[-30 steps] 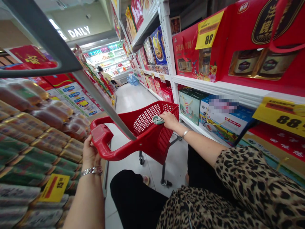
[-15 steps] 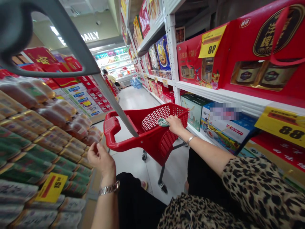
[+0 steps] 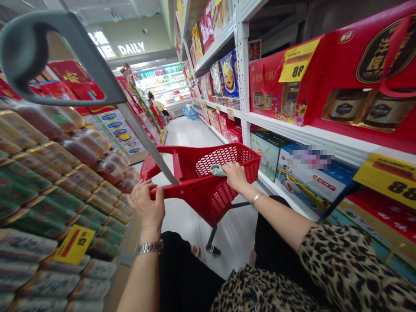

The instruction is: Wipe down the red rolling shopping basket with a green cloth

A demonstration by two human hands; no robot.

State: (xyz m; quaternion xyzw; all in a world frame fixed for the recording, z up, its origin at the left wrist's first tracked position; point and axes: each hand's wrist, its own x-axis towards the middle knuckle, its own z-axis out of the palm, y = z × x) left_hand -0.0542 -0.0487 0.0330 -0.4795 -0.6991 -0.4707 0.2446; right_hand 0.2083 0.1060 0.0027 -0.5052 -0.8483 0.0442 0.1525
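Observation:
A red plastic shopping cart basket [image 3: 198,197] with perforated sides stands tilted in front of me, on a wheeled frame. My left hand [image 3: 146,203] is closed round the basket's near left corner, thumb on the near side. A pale green cloth [image 3: 217,170] is bunched under the fingers of my right hand [image 3: 236,177], which presses it against the basket's right rim. From the basket a metal pole rises to a grey handle [image 3: 92,56] at upper left. Part of the cloth is hidden by my right fingers.
Shrink-wrapped drinks [image 3: 61,195] are stacked close on my left. White shelves [image 3: 243,65] with red gift boxes [image 3: 279,86] run along the right. A tiled aisle [image 3: 186,130] leads to a lit cooler [image 3: 169,84], with a person near it.
My left hand has moved from beside the basket onto its near left corner and closed round it. The cloth and my right hand have shifted slightly left along the rim.

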